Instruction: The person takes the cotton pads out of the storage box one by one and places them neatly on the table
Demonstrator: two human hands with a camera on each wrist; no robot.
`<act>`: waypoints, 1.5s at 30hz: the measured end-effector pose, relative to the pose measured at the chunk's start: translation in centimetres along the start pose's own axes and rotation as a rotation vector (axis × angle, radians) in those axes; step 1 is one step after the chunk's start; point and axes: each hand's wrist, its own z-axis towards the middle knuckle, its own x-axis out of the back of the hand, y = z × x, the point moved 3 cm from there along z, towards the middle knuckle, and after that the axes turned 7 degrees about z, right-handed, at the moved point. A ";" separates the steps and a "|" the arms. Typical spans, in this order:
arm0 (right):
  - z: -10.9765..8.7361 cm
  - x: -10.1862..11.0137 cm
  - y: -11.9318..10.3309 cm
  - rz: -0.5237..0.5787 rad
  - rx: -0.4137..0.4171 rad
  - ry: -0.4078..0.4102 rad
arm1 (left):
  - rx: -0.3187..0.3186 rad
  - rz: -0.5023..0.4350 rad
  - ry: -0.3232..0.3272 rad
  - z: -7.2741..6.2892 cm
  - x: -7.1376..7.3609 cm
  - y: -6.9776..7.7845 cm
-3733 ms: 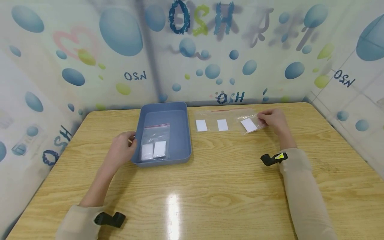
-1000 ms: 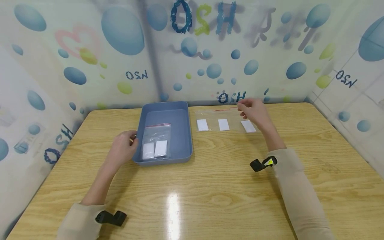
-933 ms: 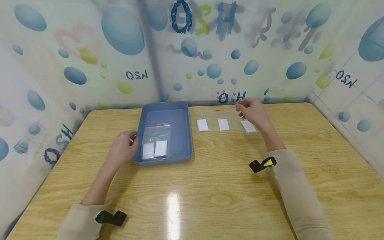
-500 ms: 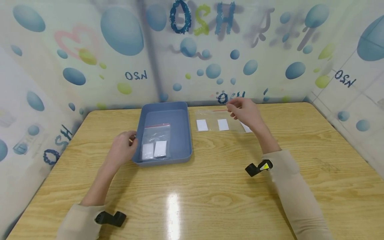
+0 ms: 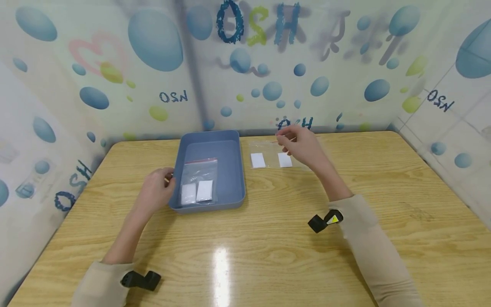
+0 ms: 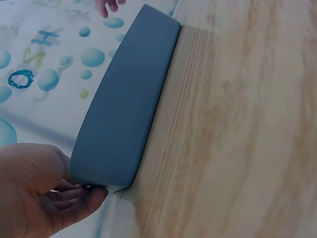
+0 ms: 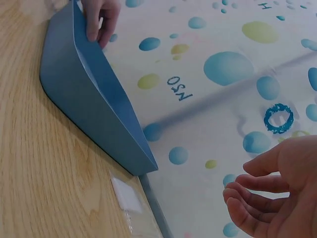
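Observation:
My left hand (image 5: 156, 190) holds the left wall of a blue-grey tray (image 5: 227, 170); in the left wrist view its fingers curl at the tray's end (image 6: 116, 109). Inside the tray lies a clear zip bag (image 5: 200, 169) with white packets at its bottom. My right hand (image 5: 303, 147) hovers over the row of clear bags right of the tray, fingers loosely bent, and the right wrist view shows nothing in it. Two bagged white pieces show there, a left one (image 5: 258, 160) and a middle one (image 5: 285, 160). The third is hidden behind my right hand and wrist.
All of this stands on a wood-grain table (image 5: 276, 247), the tray and bags near its back edge. Behind rises a wall (image 5: 215, 76) printed with blue and green drops. Beige sleeves (image 5: 368, 238) carry black wrist cameras (image 5: 325, 220).
My right hand first let go of the rightmost bag, laying it flat beside the others, then moved left above the row toward the middle bag. The left hand stays at the tray.

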 end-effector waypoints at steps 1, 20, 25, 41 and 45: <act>0.0 -0.2 -0.1 0.001 0.006 -0.006 | -0.001 0.000 0.000 0.0 0.0 0.0; -0.6 -4.3 -1.2 -0.001 0.075 -0.099 | 0.003 -0.001 -0.010 0.1 0.1 0.0; -0.6 -5.3 -1.6 0.015 0.054 -0.118 | 0.000 -0.004 -0.006 0.0 0.0 -0.1; -0.4 -8.5 -2.1 0.075 0.071 -0.192 | 0.000 0.002 0.002 0.1 0.0 -0.1; -0.3 -9.5 -2.3 0.051 0.066 -0.199 | 0.002 0.000 0.002 0.1 0.0 -0.1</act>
